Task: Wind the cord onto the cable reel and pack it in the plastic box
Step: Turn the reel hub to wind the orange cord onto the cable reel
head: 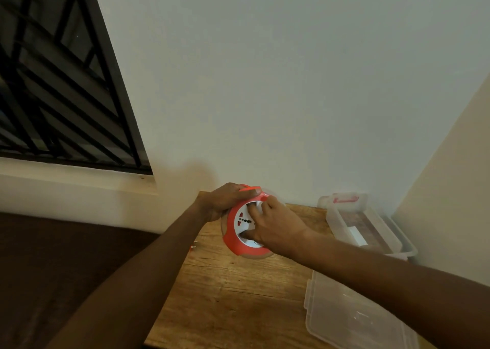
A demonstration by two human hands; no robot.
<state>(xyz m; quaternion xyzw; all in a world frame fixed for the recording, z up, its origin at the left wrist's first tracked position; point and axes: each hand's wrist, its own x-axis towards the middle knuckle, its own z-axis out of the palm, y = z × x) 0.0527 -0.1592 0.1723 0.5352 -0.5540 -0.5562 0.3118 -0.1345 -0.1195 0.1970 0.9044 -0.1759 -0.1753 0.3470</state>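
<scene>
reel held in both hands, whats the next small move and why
Probably turn the white centre with the right hand while the left hand steadies the reel. The right fingers sit in the hub, the reel is above the table, and the box stands open at right.

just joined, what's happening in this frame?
A person holds a round red-and-white cable reel above a wooden table. The left hand grips its upper rim; the right hand lies on the white socket face, fingers set in it. A clear plastic box stands open at the right, and its clear lid lies nearer.
</scene>
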